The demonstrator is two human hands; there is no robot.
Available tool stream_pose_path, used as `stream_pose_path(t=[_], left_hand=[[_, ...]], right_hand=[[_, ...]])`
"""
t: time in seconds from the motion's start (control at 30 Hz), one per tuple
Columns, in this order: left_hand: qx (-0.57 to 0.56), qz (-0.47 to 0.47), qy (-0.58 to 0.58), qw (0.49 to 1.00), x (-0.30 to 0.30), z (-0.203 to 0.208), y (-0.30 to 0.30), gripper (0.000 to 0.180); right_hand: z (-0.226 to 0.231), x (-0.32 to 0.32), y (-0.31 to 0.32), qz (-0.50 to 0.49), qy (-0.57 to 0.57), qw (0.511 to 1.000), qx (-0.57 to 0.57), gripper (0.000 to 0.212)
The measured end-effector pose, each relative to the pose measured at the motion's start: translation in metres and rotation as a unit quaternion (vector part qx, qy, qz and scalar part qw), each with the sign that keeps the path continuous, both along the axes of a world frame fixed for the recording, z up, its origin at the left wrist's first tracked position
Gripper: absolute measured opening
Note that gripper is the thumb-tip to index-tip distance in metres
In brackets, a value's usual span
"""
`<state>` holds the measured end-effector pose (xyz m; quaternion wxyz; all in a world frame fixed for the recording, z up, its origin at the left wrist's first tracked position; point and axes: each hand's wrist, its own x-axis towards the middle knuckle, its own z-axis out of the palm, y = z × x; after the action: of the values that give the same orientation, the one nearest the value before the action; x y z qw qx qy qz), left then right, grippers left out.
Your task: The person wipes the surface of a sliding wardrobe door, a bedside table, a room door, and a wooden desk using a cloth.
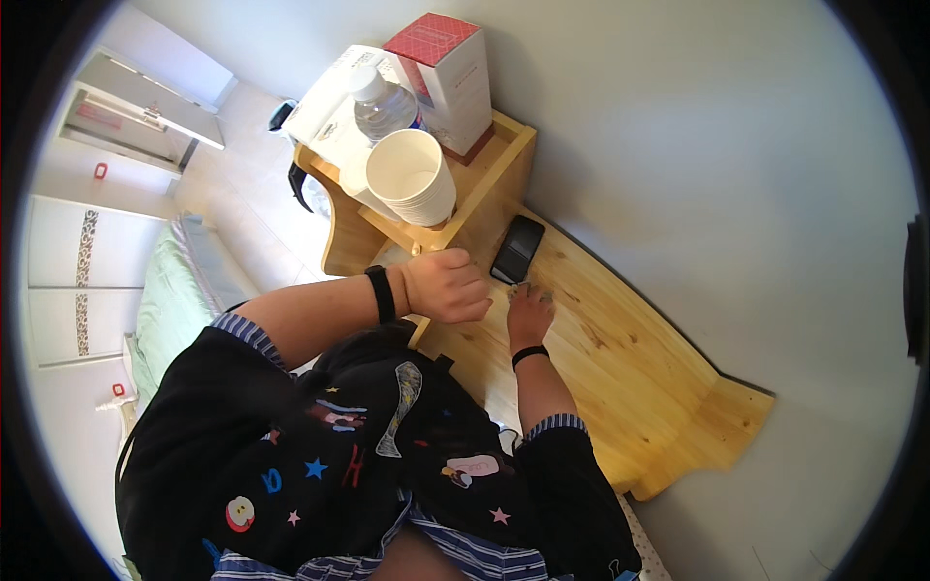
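Observation:
My left hand (449, 287), with a black band on its wrist, is curled into a fist above the wooden desk (620, 358), beside the raised shelf. Whatever it may hold is hidden. To its right, my right hand (530, 316) is low over the desktop, its fingers bent together around something small and greyish that I cannot make out. Just beyond those fingers lies a black phone-like object (518, 249), flat on the wood by the shelf's foot.
On the wooden shelf (499, 179) stand a stack of paper cups (412, 176), a clear plastic bottle (385, 108), a red-and-white box (446, 82) and a white package (334, 107). A grey wall (717, 174) borders the desk. A green-covered bed (179, 300) is at left.

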<state>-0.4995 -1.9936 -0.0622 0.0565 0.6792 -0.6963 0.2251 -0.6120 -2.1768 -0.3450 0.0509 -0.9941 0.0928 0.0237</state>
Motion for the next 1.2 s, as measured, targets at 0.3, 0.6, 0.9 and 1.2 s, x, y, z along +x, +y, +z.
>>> stream_pose_path(t=[0.3,0.6,0.9,1.2], left_hand=[[0.012,0.024,0.013,1.000,-0.004,0.001,-0.007,0.015],[0.003,0.006,-0.005,1.000,0.000,0.004,-0.006,0.022],[0.028,0.013,-0.016,0.999,-0.003,0.006,-0.007,0.017],[-0.008,-0.015,-0.018,1.000,0.002,-0.013,-0.004,0.012]], right_hand=[[0.025,-0.011,0.030,-0.013,0.007,1.000,0.026,0.021],[-0.006,-0.188,-0.034,0.223,-0.041,0.961,0.157,0.024],[0.024,-0.036,-0.195,-0.471,0.039,0.877,0.080,0.039],[-0.010,-0.083,0.122,-0.170,0.039,0.983,0.060,0.026]])
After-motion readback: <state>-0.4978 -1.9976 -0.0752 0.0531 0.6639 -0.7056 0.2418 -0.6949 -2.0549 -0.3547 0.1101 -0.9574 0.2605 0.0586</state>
